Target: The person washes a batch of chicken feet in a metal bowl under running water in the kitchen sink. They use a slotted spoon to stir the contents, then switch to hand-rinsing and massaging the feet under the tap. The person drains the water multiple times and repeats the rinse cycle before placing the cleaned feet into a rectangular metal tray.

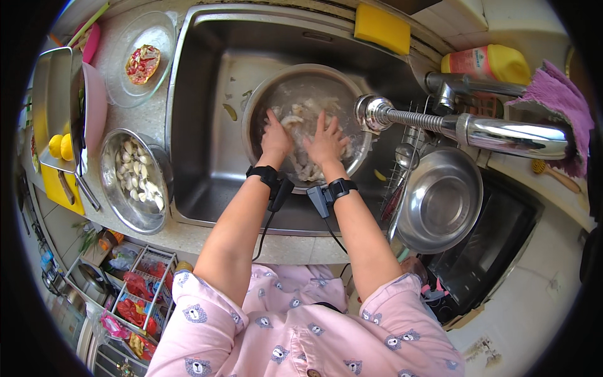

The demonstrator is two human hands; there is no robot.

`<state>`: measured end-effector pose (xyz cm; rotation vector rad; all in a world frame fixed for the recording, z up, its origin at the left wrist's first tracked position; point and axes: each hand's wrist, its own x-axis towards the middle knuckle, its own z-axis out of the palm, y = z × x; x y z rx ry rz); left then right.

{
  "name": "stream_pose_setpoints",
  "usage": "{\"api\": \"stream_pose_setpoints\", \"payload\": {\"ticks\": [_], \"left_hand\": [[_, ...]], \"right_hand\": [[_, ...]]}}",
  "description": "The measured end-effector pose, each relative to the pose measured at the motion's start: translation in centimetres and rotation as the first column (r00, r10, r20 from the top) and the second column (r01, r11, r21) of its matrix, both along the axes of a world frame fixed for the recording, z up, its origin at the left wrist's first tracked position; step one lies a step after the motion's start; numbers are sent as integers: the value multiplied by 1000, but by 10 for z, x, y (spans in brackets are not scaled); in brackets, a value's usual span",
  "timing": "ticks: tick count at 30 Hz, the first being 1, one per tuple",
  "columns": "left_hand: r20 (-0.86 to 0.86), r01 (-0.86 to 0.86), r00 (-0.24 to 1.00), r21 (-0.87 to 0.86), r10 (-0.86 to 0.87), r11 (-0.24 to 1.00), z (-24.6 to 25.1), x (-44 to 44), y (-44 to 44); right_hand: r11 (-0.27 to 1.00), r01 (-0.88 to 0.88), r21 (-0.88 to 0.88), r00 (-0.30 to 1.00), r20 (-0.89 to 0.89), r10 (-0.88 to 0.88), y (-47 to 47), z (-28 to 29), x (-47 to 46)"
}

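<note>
A round stainless steel basin (301,69) sits in the steel sink (202,141) with cloudy water in it. Pale, soft pieces of food (308,162), perhaps raw meat or seafood, lie in the water. My left hand (275,141) is inside the basin's left half, fingers apart, beside a whitish piece. To its right, my right hand (327,141) rests palm down over the pieces with its fingers spread. Neither hand visibly grips anything. The fingertips are partly lost in the water. The faucet's spray head (373,113) hangs over the basin's right rim.
Left on the counter stand a metal bowl of peeled garlic cloves (136,169) and a glass plate (118,89) with a cut pomegranate (142,65). A wire rack (405,165) and a steel bowl (440,200) are at right. A yellow sponge (382,28) lies behind the sink.
</note>
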<state>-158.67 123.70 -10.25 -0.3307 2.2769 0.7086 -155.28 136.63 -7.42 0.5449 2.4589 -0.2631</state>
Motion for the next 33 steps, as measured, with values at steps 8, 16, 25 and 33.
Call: {"api": "stream_pose_setpoints", "payload": {"ticks": [8, 16, 25, 33], "left_hand": [[225, -220, 967, 488, 122, 845, 54, -4, -49], [219, -215, 967, 443, 127, 870, -1, 24, -32], [333, -407, 907, 536, 257, 740, 24, 8, -43], [-43, -17, 998, 355, 34, 935, 68, 7, -84]], "right_hand": [[913, 208, -350, 962, -95, -255, 48, 41, -2], [920, 285, -270, 958, 107, -265, 5, -8, -2], [796, 19, -605, 994, -77, -82, 41, 7, 6], [748, 245, -616, 882, -179, -436, 49, 11, -31]]}}
